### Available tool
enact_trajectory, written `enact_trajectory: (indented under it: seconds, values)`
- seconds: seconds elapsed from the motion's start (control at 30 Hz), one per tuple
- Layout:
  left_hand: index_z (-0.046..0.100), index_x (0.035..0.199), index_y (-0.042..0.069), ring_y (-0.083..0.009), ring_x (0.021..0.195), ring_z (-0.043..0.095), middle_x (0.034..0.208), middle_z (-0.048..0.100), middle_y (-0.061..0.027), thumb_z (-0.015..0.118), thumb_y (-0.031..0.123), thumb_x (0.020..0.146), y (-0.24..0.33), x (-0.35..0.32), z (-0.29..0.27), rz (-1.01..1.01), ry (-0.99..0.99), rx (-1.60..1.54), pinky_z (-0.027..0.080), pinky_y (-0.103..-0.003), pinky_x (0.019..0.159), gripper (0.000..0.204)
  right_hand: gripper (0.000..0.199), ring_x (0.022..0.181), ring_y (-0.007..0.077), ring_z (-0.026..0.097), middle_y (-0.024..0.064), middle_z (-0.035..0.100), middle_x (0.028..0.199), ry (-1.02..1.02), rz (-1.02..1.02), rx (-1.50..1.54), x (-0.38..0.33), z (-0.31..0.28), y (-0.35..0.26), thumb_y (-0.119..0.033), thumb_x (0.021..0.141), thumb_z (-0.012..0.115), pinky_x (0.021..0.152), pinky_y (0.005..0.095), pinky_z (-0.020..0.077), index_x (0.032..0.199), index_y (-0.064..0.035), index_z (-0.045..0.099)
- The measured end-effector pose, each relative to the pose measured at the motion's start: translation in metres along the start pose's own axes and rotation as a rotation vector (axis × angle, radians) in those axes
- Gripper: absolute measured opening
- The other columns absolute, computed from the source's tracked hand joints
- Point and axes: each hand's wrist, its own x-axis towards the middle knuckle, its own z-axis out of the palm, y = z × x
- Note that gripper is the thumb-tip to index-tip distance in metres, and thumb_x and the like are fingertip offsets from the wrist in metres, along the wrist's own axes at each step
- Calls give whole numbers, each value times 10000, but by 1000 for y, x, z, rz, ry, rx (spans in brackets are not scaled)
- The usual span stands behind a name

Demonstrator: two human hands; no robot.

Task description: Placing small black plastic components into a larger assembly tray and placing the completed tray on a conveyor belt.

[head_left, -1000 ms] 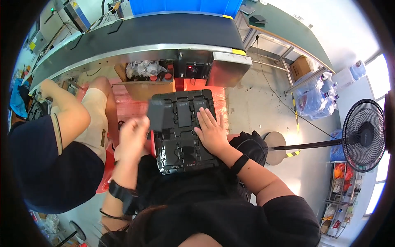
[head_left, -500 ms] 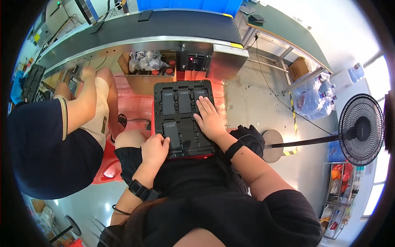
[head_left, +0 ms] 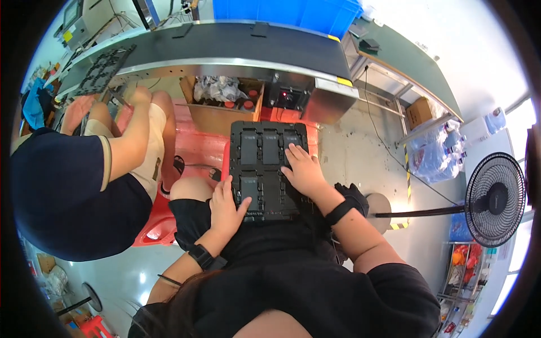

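A black moulded tray [head_left: 265, 166] with several rectangular pockets lies flat across my lap. My left hand [head_left: 226, 205] grips its near left corner, thumb on top of the tray. My right hand [head_left: 303, 169] lies palm down on the tray's right side, fingers spread over a pocket. Some pockets hold dark flat rectangular parts. A dark band sits on each of my wrists.
A person in a dark shirt [head_left: 62, 191] sits close at my left, hands up at a conveyor belt [head_left: 225, 48] carrying another black tray [head_left: 101, 70]. A blue crate [head_left: 293, 14] stands behind the belt. A cardboard box [head_left: 220, 104] sits under it. A standing fan [head_left: 493, 200] is at right.
The tray has come nearer onto my lap. My left hand moved from its left edge down to the near left corner. The neighbour's arms rose toward the belt.
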Motion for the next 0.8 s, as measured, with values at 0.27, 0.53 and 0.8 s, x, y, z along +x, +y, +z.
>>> enact_trajectory:
  seconds: [0.27,0.53,0.8]
  values:
    - [451,1207,-36,-396,1076,465,1132,488,-235,700,246,783,-16,45,-29,137,32,-276,379,-438,938,567,335,932,337,572,160,595,1011,291,-75,227,141,-121,18,-302,851,569,802,446,447,1022,-17,607]
    - [615,1001,3,-151,883,584,936,614,-92,641,153,848,34,195,-112,215,264,-463,475,-283,777,215,500,1060,377,560,218,562,1157,153,587,223,298,-128,65,-465,842,555,849,459,485,1123,-56,612]
    - [622,943,0,-367,971,554,1041,571,-190,526,475,871,54,407,-97,16,465,316,446,-487,810,489,456,824,315,642,205,662,855,254,432,315,297,-107,118,-389,808,619,739,400,476,927,50,648]
